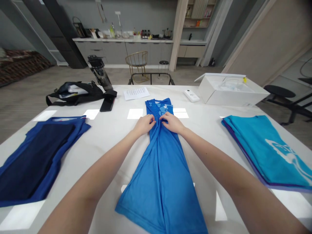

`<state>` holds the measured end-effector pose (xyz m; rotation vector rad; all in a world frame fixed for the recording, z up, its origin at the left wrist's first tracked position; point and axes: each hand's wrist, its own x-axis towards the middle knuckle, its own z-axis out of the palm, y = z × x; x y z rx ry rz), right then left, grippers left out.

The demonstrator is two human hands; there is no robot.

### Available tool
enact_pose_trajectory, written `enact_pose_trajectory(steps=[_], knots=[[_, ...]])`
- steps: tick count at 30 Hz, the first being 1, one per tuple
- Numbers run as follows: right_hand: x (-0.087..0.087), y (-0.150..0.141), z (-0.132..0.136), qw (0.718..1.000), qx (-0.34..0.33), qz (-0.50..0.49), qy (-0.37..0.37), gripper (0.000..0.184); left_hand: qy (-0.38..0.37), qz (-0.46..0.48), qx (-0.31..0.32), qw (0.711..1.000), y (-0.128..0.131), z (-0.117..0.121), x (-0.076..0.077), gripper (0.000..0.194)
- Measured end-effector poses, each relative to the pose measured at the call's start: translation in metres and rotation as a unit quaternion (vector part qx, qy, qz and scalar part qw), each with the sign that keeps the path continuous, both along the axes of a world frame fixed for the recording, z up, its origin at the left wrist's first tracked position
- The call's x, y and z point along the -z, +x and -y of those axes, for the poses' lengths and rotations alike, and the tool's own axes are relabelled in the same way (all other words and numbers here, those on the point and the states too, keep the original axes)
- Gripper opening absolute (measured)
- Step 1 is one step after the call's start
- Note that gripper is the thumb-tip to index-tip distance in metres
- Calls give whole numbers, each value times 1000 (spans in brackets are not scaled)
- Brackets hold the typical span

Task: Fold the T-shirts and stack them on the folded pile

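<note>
A bright blue shirt [170, 169] lies lengthwise on the white table in front of me. Its sides meet in a creased line down the middle, and it widens towards me. Paler blue print and a small white mark show at its narrow far end. My left hand [145, 124] is closed with its fingertips pinching the cloth just left of that middle line. Opposite it, a short gap away, my right hand [172, 122] pinches the fabric on the right side. The fingertips partly hide the bunched cloth between them.
Folded dark blue clothes [36, 156] lie at left, folded turquoise and purple clothes [263, 149] at right. Farther back are a black bag [78, 94], a bottle [100, 73], a phone [107, 102], a paper sheet [136, 93], a small white device [191, 96] and an open white box [231, 92].
</note>
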<state>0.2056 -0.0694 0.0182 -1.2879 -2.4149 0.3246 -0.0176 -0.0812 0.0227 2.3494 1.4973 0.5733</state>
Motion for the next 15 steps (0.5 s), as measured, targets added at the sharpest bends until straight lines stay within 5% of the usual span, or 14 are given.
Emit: enact_pose_trajectory(steps=[9, 15], knots=[[1, -14, 98, 999, -15, 45, 1, 23, -28, -23, -3, 999, -6, 114, 3, 14], [0, -33, 137, 995, 32, 94, -5, 24, -35, -98, -118, 988, 1, 174, 4, 19]])
